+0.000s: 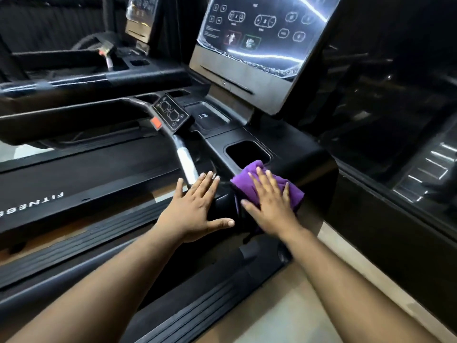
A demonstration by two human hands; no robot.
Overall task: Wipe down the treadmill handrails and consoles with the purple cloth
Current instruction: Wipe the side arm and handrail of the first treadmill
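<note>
Right hand [268,204] flat on bunched purple cloth [294,191], black console [309,159]

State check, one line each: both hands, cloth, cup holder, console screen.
left hand: open, flat on the black handrail end, holds nothing
right hand: open, fingers straight, pressing the cloth
purple cloth: bunched under the right hand, beside the cup holder
cup holder: looks empty
console screen: icons showing, glare streaks
</note>
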